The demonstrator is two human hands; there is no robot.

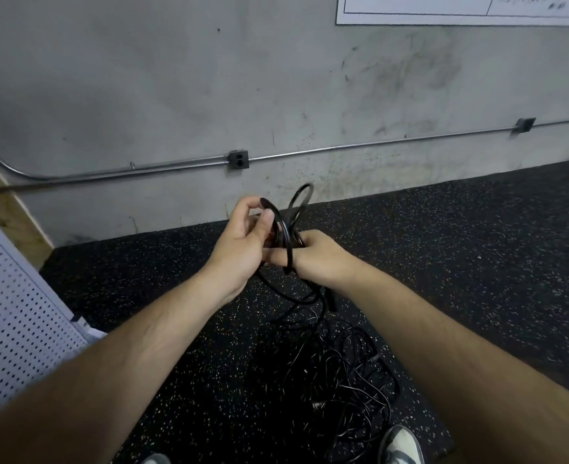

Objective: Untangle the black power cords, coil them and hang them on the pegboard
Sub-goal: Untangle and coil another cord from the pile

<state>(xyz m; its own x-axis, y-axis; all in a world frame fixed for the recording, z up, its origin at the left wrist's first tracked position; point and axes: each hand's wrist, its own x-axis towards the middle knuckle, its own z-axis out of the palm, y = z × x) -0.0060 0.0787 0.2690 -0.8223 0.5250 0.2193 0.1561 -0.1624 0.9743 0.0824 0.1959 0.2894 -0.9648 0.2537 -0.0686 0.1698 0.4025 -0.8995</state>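
Gripping black cord loops with both hands above the floor tangle

Both hands meet mid-frame, raised over the floor (477, 262). The left hand (239, 242) has thumb and fingers curled, pinching the top of a loop of the black power cord (289, 256). The right hand (319, 257) is closed in a fist round the same cord, just right of the left hand and touching it. One strand crosses over the right hand near the thumb. Another loop sticks up on the far side of the hands. Cannot tell how many loops are in the right fist.

From the hands, the cord drops toward the near side into the cord tangle (330, 373). That is a loose pile of thin black strands lying on the floor between the forearms. The strands overlap, and single cords cannot be told apart.

The pegboard (18, 316) is at the left edge, white and perforated, well apart from the hands and the pile. No cord is on the part of it in view.

The floor is black with light specks. A grey scuffed wall (176, 78) stands at the far side. A metal conduit (343, 150) runs across it low, with an outlet box (238, 159) on the line. A paper sheet (460, 8) is on the wall far right, its text unreadable. A shoe (401, 445) shows at the near edge, beside the tangle.
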